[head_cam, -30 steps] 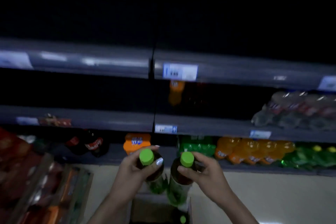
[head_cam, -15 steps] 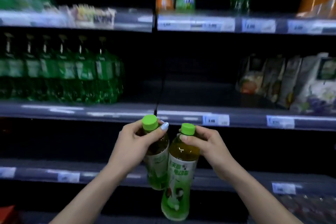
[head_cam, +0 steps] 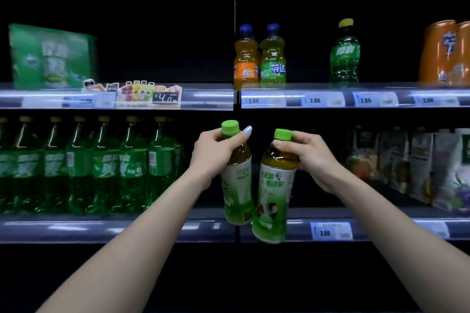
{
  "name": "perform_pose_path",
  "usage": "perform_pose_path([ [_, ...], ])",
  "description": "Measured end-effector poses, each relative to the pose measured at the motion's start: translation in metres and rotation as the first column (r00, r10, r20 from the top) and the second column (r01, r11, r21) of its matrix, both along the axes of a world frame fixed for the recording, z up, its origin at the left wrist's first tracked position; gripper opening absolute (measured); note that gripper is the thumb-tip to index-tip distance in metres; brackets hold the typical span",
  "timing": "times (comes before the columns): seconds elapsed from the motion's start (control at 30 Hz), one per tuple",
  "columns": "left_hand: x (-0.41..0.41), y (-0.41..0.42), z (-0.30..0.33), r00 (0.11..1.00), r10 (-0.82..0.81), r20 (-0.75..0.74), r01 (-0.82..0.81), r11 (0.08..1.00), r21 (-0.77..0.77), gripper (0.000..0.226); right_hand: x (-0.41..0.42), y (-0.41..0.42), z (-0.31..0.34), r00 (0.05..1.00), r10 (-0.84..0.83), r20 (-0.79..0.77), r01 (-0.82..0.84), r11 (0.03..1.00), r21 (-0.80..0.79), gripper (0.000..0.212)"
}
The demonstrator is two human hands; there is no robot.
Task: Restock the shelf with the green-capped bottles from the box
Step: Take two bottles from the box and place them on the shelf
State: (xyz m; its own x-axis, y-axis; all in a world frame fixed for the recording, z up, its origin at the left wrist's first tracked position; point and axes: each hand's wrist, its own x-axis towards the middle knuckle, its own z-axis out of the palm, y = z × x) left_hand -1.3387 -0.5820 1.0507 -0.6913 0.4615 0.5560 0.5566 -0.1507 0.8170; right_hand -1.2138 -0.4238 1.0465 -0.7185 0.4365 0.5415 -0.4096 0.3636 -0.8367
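I hold two green-capped tea bottles side by side in front of the shelving. My left hand point(head_cam: 216, 152) grips the neck of the left bottle point(head_cam: 237, 185), just under its cap. My right hand point(head_cam: 309, 157) grips the neck of the right bottle point(head_cam: 273, 201), which hangs slightly lower. Both bottles have green and white labels and hang upright before a dark gap on the middle shelf point(head_cam: 292, 229), their bases level with its front rail. The box is out of view.
A row of large green soda bottles point(head_cam: 101, 165) fills the middle shelf on the left. Boxed drink packs point(head_cam: 419, 168) stand at its right. The upper shelf point(head_cam: 292, 99) carries an orange bottle, two green bottles, orange cans and a green pack at the far left.
My view has risen from the floor-level shelves to the higher ones. Both hands have lifted the bottles up and moved slightly apart, with the bottles now in front of the middle shelf.
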Motion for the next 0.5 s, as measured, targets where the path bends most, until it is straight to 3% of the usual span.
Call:
perform_pose_path([
  [0.27,-0.047,0.069,-0.004,0.994,0.104,0.033,-0.104,0.994,-0.018,0.038,-0.045,0.055,0.014,0.993,-0.112,-0.024,0.112,0.994,-0.011,0.002],
  [0.4,-0.062,0.101,-0.008,0.977,0.136,0.163,-0.14,0.99,0.016,0.063,-0.064,0.084,0.012,0.991,-0.127,-0.03,0.128,0.991,0.038,0.009],
  [0.5,-0.071,0.122,-0.015,0.964,0.182,0.192,-0.185,0.983,-0.001,0.063,-0.078,0.107,0.004,0.99,-0.14,0.008,0.139,0.989,0.044,0.024],
])
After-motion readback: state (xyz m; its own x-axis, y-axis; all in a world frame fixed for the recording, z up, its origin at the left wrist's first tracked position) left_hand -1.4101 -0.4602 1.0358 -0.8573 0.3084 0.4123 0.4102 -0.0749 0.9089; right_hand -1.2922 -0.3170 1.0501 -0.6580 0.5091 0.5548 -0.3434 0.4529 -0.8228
